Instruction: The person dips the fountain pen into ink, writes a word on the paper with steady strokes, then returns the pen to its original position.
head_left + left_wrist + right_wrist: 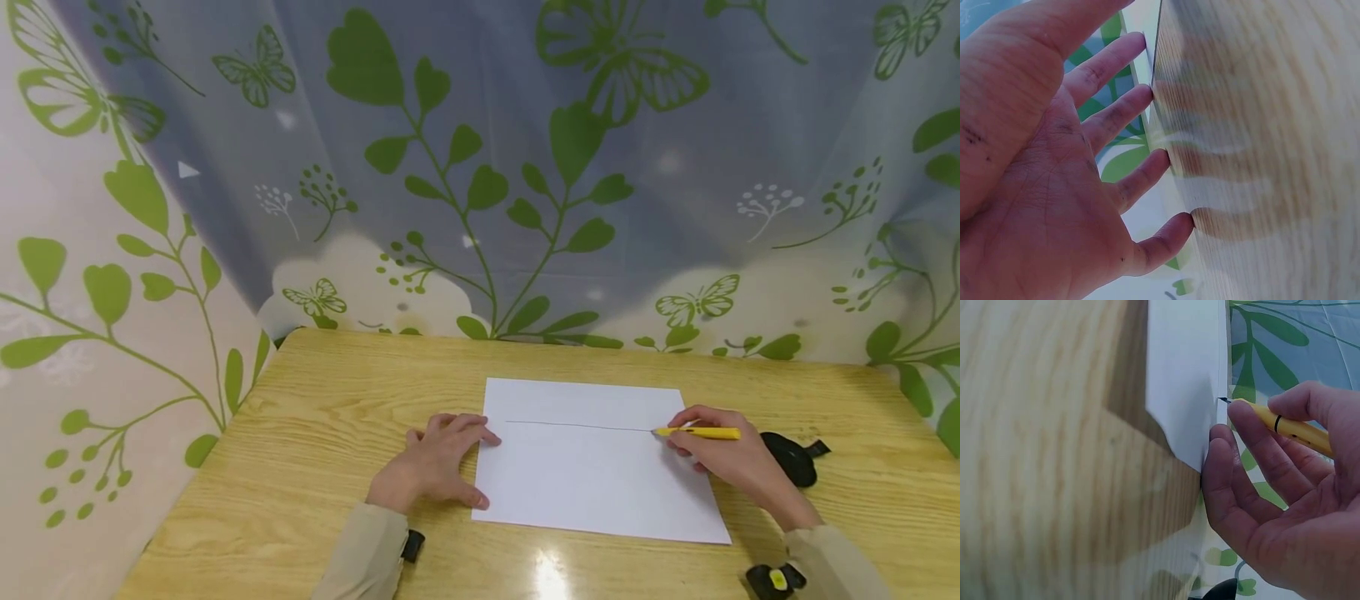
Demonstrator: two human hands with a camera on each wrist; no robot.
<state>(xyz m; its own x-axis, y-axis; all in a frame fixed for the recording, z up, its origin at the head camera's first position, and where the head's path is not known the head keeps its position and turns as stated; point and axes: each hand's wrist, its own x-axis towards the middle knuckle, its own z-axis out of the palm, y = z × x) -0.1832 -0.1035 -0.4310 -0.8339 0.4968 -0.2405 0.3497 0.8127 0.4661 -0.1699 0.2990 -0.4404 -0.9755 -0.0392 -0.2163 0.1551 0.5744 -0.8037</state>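
A white sheet of paper [592, 483] lies on the wooden table, with one thin dark line [577, 426] running across its upper part. My right hand [716, 446] pinches a yellow fountain pen [716, 433], its nib at the line's right end. In the right wrist view the pen [1304, 434] sits between thumb and index finger, the dark nib close to the paper [1185, 356]. My left hand [442, 462] rests spread at the sheet's left edge, thumb and fingertips on it. In the left wrist view the left hand's fingers [1125, 115] are apart, tips touching down.
Right of the paper, partly behind my right wrist, lies a black pouch-like object [791, 458]. A curtain [465, 208] with green leaves and butterflies hangs behind the wooden table [337, 392] and along its left side. Each wrist wears a black strap device.
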